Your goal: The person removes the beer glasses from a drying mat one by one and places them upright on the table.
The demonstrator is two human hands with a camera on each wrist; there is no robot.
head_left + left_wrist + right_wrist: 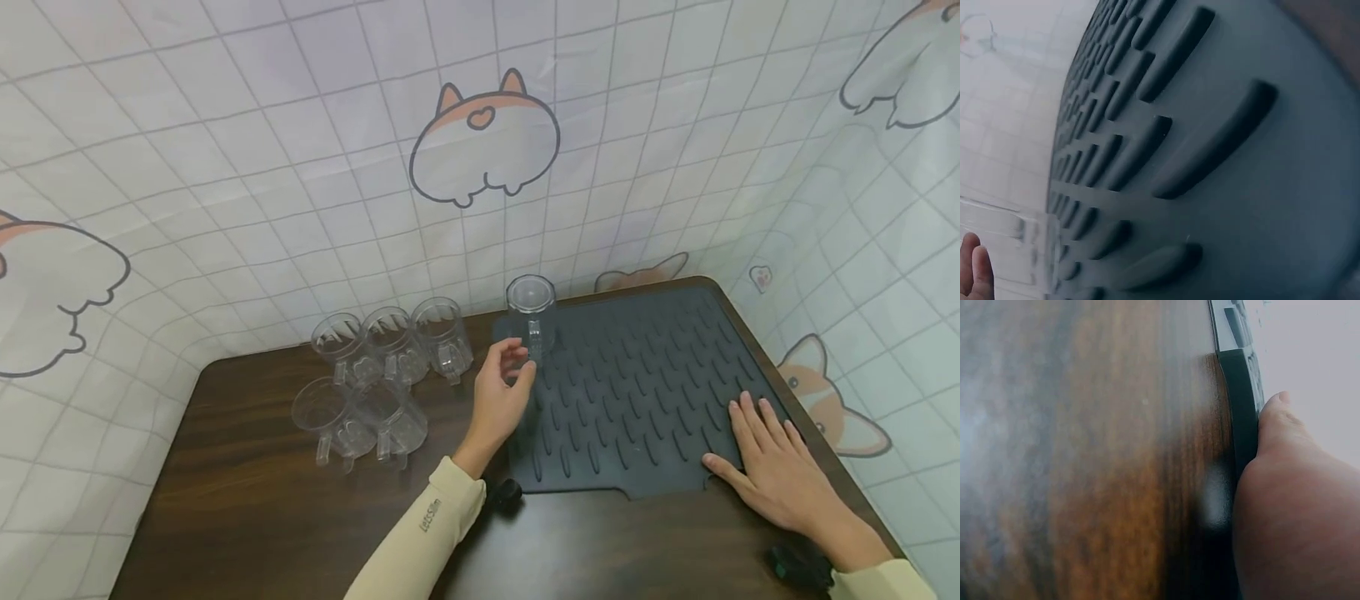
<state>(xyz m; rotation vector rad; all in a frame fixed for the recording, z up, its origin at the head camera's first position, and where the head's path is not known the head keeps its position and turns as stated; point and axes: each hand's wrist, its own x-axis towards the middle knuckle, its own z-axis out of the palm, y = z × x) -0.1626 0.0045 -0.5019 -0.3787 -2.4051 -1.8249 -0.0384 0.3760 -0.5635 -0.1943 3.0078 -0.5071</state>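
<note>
A clear glass mug (531, 321) stands upright at the back left corner of a dark grey ridged drying mat (577, 458), its handle toward me. Just in front of that handle is my left hand (504, 387), fingers loosely bent and nothing in its grasp. The left wrist view has two fingertips (982, 272) beside the blurred mug (1007, 240). My right hand (772, 462) lies flat with spread fingers on the mat's right front part. Only the thumb side of it (1297, 487) shows in the right wrist view, by the mat's edge (1242, 406).
Several more clear glass mugs (438, 333) stand in two rows on the brown wooden table (240, 483), left of the mat. Behind and to the right hangs a white grid-patterned cloth (337, 200) with cartoon dogs, close against the table's edges.
</note>
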